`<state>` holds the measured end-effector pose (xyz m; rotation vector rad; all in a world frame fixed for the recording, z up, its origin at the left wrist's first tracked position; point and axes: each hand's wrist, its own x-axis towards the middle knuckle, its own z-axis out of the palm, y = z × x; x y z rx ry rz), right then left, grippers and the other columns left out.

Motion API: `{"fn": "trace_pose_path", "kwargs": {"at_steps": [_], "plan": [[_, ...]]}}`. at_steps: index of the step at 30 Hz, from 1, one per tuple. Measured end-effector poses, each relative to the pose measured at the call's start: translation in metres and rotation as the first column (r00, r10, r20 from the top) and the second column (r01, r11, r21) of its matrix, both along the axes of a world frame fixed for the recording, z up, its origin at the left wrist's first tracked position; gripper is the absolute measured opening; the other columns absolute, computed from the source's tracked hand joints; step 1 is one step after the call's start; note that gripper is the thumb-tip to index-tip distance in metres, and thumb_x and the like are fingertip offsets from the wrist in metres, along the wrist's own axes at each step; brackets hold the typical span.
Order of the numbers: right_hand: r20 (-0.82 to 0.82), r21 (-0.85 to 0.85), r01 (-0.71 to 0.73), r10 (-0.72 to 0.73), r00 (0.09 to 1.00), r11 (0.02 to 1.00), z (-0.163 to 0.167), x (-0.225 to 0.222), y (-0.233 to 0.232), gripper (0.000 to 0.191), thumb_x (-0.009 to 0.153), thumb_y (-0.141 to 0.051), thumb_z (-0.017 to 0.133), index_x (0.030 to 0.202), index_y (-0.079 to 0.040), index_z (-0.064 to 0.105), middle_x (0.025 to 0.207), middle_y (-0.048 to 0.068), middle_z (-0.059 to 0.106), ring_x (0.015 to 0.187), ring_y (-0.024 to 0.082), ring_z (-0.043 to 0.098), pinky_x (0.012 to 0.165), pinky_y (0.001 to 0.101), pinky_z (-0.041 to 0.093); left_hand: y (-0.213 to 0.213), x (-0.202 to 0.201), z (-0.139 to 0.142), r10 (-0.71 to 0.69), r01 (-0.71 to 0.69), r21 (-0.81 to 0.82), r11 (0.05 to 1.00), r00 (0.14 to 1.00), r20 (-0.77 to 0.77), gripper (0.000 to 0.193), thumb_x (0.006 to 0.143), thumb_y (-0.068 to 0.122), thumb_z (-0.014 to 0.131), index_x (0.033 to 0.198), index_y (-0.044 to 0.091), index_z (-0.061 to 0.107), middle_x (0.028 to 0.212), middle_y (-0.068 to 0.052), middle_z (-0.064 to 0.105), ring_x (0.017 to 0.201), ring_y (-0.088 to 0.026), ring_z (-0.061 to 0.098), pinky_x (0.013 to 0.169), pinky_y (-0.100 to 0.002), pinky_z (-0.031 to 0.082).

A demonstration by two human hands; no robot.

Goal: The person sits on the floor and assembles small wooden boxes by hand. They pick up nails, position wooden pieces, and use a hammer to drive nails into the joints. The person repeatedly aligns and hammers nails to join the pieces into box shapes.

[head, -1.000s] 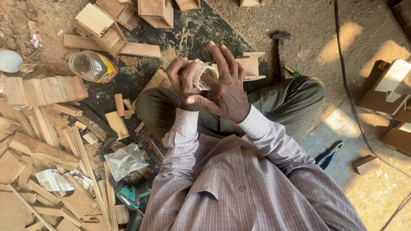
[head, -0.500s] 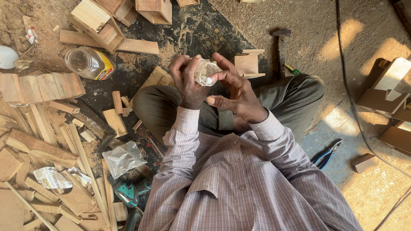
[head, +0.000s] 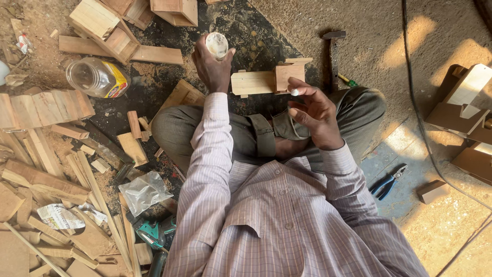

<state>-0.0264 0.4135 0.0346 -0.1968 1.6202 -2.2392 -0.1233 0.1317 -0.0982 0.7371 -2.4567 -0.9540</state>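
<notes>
My left hand [head: 211,65] is stretched forward and grips a small round glue pot [head: 217,44] whose white contents face up. My right hand [head: 313,114] hangs above my right knee, fingers half curled, with a dab of white glue [head: 295,92] on the fingertip; it holds nothing. Between the two hands, on the floor in front of my crossed legs, lies a small assembly of pale wooden blocks [head: 262,80].
A hammer [head: 334,51] lies at upper right, blue-handled pliers [head: 388,182] by my right side. A clear plastic jar [head: 97,77] lies on its side at left. Wood offcuts [head: 46,169], a plastic bag [head: 144,191] and wooden boxes [head: 110,28] crowd the left and top.
The hands were together over the glue pot. Now my left hand has carried the pot forward and my right hand has drawn back to the right with glue on a fingertip.
</notes>
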Motion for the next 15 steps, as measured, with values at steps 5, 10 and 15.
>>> {"fn": "trace_pose_path", "kwargs": {"at_steps": [5,10,15], "plan": [[-0.177,0.319,0.279,-0.232,0.956,0.906,-0.053,-0.001,0.032,0.050,0.098,-0.007,0.078,0.141,-0.011,0.053,0.155,0.012,0.056,0.140,0.021,0.056,0.113,0.0352,0.049,-0.001,-0.020,-0.032,-0.017,-0.037,0.155,0.987,0.943,0.333,0.090,0.068,0.029,0.096,0.142,0.017,0.046,0.143,-0.012,0.059,0.125,-0.034,0.063,0.096,-0.049,0.061],[-0.118,0.382,0.352,-0.333,0.936,0.854,-0.108,-0.010,0.044,0.073,0.098,-0.019,0.077,0.157,-0.010,0.035,0.156,0.019,0.051,0.136,0.028,0.057,0.110,0.0383,0.052,-0.006,-0.020,-0.049,-0.076,0.078,0.009,0.997,0.942,0.325,0.103,0.053,0.022,0.102,0.136,0.007,0.043,0.136,-0.021,0.055,0.124,-0.040,0.056,0.101,-0.050,0.051],[-0.114,0.471,0.290,-0.268,0.957,0.833,-0.145,-0.026,0.045,0.099,0.099,-0.034,0.080,0.167,-0.010,0.013,0.161,0.030,0.043,0.150,0.038,0.047,0.114,0.0454,0.049,-0.017,-0.014,-0.049,0.058,0.033,-0.225,0.974,0.919,0.389,0.081,0.055,0.003,0.089,0.124,0.001,0.047,0.129,-0.023,0.055,0.119,-0.041,0.058,0.098,-0.049,0.053]]}}
